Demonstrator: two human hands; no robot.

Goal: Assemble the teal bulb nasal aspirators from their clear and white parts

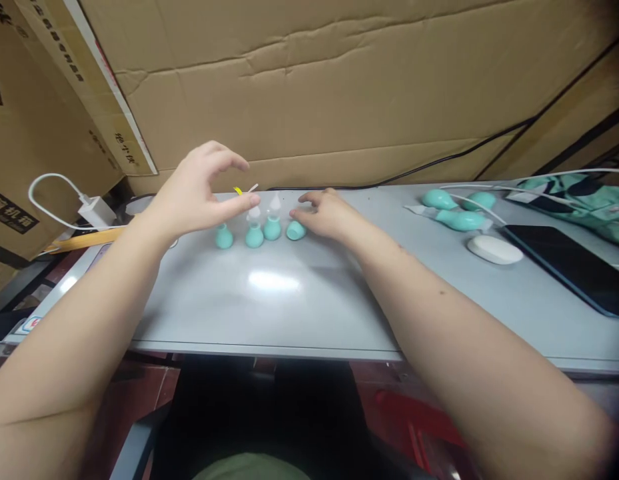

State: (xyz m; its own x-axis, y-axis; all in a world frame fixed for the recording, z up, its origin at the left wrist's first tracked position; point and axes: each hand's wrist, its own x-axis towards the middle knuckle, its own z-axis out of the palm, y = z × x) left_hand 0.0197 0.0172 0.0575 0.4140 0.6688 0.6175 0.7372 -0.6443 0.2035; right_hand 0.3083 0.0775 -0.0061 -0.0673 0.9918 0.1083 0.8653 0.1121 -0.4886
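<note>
Several teal bulb syringes with clear pointed tips are grouped near the back of the grey table. Three stand upright: a left bulb syringe [224, 237], a middle bulb syringe [254, 235] and a right bulb syringe [272, 228]. Beside them a tilted teal bulb [296, 231] shows its flat base; its other end is hidden. My left hand [204, 190] hovers over the left and middle ones, thumb and fingers spread, nothing held. My right hand [324, 212] is at the tilted bulb, fingers apart; whether it touches the bulb I cannot tell.
More teal bulb syringes [462, 219] lie at the right, near a white oval case [495, 249], a dark phone [574, 267] and a green patterned cloth [579, 203]. A white charger [96, 212] with its cable is at the left. Cardboard [314, 87] walls the back.
</note>
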